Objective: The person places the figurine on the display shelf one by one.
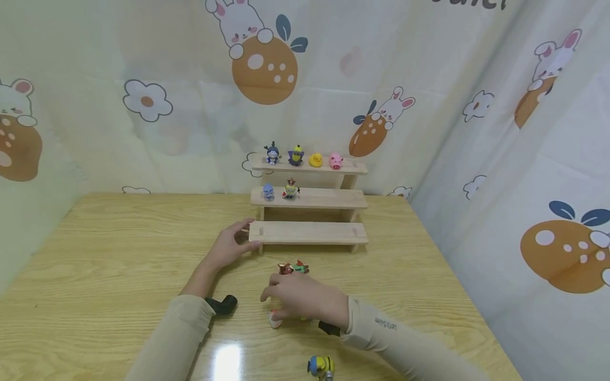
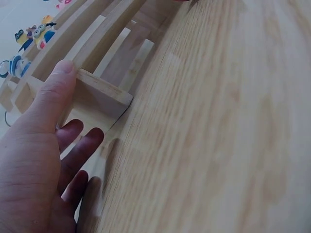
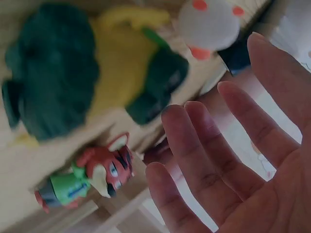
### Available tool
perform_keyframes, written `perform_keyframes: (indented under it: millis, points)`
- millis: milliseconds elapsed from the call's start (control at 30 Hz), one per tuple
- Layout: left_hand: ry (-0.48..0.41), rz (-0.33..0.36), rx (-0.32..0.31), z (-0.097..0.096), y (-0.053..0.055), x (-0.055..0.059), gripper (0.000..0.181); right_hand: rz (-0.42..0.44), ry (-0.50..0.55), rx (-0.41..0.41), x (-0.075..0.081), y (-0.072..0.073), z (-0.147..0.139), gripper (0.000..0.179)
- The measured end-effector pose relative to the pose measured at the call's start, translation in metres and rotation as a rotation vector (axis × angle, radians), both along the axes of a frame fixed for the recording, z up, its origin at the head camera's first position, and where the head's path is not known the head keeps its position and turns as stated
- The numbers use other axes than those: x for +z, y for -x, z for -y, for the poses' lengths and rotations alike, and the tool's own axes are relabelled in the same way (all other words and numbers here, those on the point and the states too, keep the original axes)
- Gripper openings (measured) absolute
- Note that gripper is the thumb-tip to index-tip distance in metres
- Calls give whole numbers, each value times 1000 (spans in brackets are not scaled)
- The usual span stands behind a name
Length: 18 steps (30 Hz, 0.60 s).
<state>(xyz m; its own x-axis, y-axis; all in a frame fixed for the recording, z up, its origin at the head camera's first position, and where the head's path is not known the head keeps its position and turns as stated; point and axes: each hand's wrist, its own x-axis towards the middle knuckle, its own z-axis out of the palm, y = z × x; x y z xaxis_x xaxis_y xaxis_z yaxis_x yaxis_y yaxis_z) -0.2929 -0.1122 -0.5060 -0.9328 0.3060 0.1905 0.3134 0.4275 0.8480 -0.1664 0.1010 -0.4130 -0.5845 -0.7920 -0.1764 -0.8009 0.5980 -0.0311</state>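
Observation:
A three-tier wooden display shelf [image 1: 310,233] stands on the table, its lowest tier bare. My left hand [image 1: 231,246] holds the left end of that tier between thumb and fingers; the thumb tip [image 2: 63,68] presses on its corner. My right hand [image 1: 300,296] hovers over several toy figures, fingers spread and slightly bent, holding nothing. Near its fingertips lies a fox figure [image 3: 107,167] in a green shirt. A dark green and yellow figure [image 3: 121,63] is mostly hidden under the hand in the head view. Beside it is a white toy with orange spots [image 3: 209,24].
The top tier bears a dark blue figure [image 1: 272,153], a minion-like figure [image 1: 296,155], a yellow duck [image 1: 315,160] and a pink pig [image 1: 335,161]. A small blue figure [image 1: 268,192] and a yellow figure [image 1: 290,189] stand on the middle tier. Nearest me lies a yellow-blue figure [image 1: 321,365].

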Motion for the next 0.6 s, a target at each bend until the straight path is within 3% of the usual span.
perform_keyframes:
  millis: [233,600]
  points:
    - [-13,29,-1,0,-1,1,77,53,0,-8,-5,-3,2,34]
    - [-27,23,-9,1,-1,2,77,62,5,38,-8,-5,3,22]
